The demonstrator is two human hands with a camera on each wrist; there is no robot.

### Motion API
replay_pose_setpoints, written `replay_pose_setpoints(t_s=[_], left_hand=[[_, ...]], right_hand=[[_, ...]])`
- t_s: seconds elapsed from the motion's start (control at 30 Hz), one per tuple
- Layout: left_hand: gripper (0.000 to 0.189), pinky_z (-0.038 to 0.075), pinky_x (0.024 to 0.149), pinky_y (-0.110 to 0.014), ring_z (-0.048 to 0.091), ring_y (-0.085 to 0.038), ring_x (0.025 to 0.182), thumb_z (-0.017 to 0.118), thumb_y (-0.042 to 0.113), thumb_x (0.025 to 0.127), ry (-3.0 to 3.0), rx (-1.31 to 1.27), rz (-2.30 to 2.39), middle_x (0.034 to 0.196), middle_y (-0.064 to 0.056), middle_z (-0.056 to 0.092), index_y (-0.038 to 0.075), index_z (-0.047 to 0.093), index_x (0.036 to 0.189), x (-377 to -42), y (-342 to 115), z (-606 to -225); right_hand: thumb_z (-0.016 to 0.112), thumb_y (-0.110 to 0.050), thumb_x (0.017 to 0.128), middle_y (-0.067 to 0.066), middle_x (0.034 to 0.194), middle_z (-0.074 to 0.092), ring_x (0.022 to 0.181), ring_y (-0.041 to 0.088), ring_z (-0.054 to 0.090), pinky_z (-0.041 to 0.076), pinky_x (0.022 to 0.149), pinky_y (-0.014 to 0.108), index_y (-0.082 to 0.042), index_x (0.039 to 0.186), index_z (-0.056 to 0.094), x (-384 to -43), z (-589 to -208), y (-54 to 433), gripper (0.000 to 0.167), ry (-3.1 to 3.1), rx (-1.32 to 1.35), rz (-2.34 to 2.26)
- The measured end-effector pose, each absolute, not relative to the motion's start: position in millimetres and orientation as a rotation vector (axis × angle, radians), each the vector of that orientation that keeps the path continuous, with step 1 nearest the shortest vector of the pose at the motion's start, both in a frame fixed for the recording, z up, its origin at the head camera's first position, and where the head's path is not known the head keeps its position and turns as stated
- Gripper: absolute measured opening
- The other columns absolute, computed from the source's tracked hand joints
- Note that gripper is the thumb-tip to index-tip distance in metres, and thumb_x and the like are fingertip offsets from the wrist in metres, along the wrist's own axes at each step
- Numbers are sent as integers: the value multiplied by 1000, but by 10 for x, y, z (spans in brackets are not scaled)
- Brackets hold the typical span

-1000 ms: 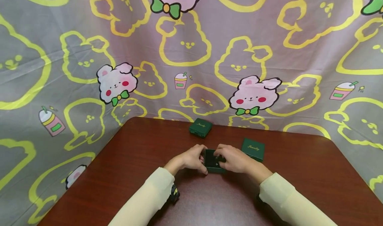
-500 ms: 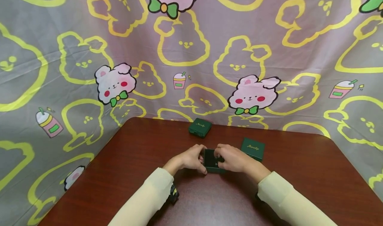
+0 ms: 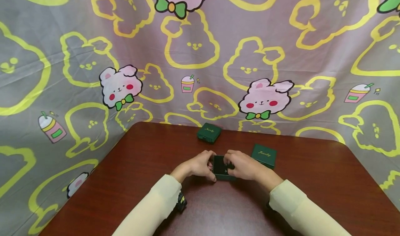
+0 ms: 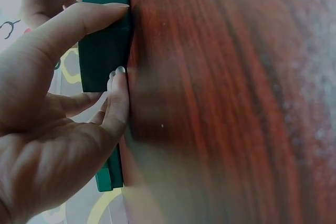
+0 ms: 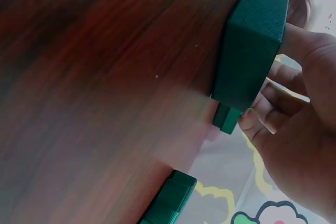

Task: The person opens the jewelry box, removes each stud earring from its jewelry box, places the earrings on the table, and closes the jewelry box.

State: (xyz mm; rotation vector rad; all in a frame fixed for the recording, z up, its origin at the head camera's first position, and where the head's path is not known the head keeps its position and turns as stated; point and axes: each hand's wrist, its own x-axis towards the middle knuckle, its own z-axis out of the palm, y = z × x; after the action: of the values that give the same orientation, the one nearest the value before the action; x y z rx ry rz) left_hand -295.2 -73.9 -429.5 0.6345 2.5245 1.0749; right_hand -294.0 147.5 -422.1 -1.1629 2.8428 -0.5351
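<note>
A green jewelry box (image 3: 225, 177) without its lid stands on the table, a black insert (image 3: 219, 165) inside it. One tiny silvery ornament (image 3: 226, 171) shows on the insert, too small to name. My left hand (image 3: 199, 165) grips the box's left side, thumb at the near corner and fingers round the far side. Over the box's right half is my right hand (image 3: 245, 166), its fingers bent down toward the insert. What lies between those fingertips is hidden. In the right wrist view, the right hand (image 5: 310, 103) is beside the box's green wall (image 5: 249, 51).
To the right lies a green square piece lettered "Jewelry" (image 3: 265, 154), close behind my right hand. Another green jewelry box (image 3: 209, 133) sits at the back of the brown table (image 3: 150, 152). A patterned cloth (image 3: 200, 73) hangs behind the table's far edge.
</note>
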Motion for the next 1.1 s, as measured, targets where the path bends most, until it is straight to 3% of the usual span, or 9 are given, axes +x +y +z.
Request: replay_pose_setpoints(t_s=[0.4,0.7,1.1], left_hand=[[76,47,80,-26,56,-16,93,95,4,65,2501,627,1095,114,-10,48,3,54,128,-2951,-745,-4327],[75,47,81,-27,55,-16,94,95,5,65,2508,627,1095,115,-8,48,4,54,128,-2954,-743,-4323],[75,47,80,-28,55,-18,93,95,5,64,2502,616,1112,114,-10,48,2,54,128,-2929,-750,-4304]], right_hand=[[77,-9,87,0,102,60,82,13,59,51,72,29,-11,93,72,-2906,-4236,1490,8,2825,-1204,-569],[76,-9,88,4,107,63,89,17,63,54,78,34,-4,118,71,-2915,-4225,1502,31,2809,-1220,-567],[76,-11,87,-1,103,59,86,14,62,54,76,33,-9,104,71,-2897,-4232,1482,17,2837,-1239,-504]])
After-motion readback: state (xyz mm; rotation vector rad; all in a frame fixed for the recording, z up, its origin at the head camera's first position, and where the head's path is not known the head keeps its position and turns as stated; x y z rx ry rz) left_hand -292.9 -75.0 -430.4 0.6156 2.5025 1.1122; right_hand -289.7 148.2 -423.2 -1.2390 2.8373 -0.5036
